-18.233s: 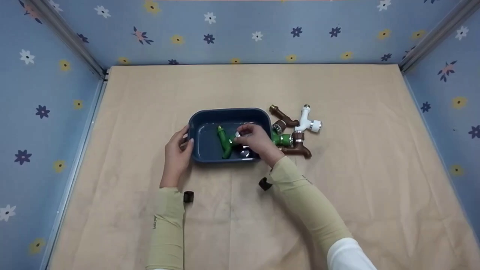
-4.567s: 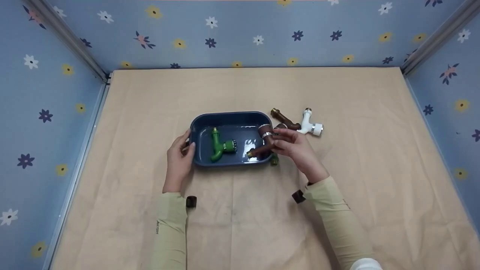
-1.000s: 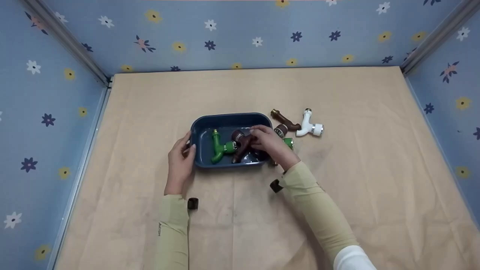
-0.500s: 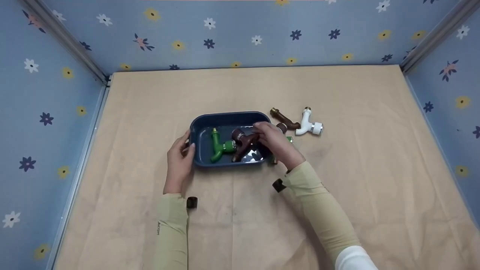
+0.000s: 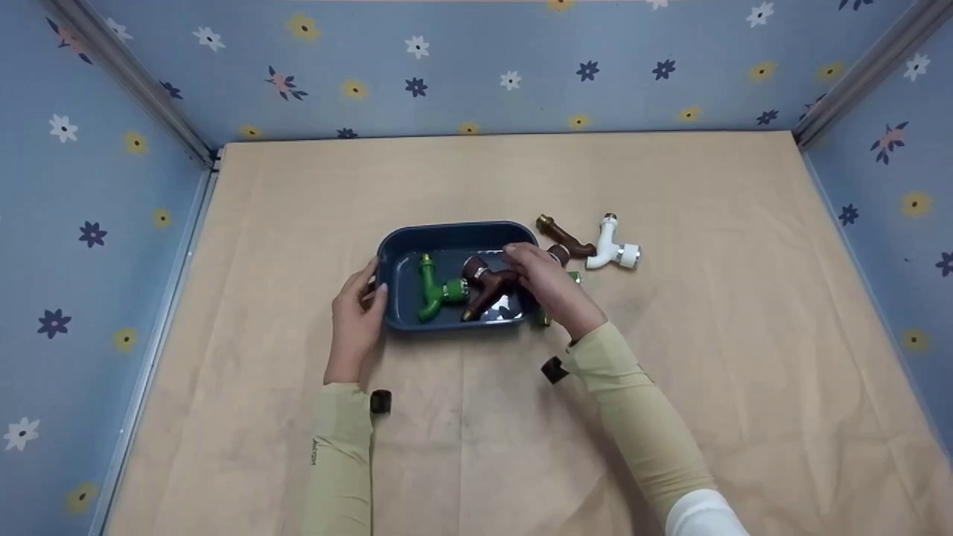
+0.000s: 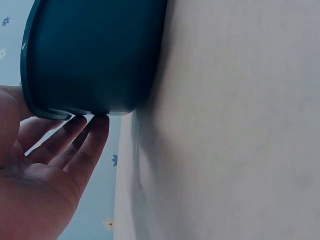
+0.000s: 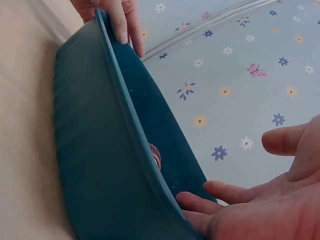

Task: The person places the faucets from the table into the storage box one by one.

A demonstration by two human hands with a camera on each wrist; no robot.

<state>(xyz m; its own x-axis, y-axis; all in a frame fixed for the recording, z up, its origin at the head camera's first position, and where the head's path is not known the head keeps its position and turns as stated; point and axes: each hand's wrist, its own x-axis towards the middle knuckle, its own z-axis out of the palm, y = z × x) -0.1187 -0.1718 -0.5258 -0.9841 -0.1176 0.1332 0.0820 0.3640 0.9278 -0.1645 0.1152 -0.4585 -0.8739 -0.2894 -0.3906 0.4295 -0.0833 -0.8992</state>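
Note:
In the head view my left hand [image 5: 356, 320] holds the left end of a dark blue plastic basin [image 5: 454, 228], thumb and fingers on either side of the rim. The left wrist view shows its fingertips against the outer wall. A green tap [image 5: 429, 290] lies inside the basin at left. Beside it rests a dark brown tap [image 5: 488, 283], its right end partly behind my right hand [image 5: 555, 286]. That hand reaches over the basin's right end; in the right wrist view its fingers are extended with the thumb apart, gripping nothing.
Just right of the basin lie a brown tap [image 5: 567, 240] with a brass end and a white tap [image 5: 610, 246]. Another green tap [image 5: 575, 276] is mostly hidden by my right hand. Flower-patterned walls [image 5: 476, 67] border the cloth-covered table [image 5: 461, 447] on three sides.
The dark brown tap, held over the basin's right side earlier, was lowered in beside the green tap and let go. It has turned slightly. My left hand has kept its hold.

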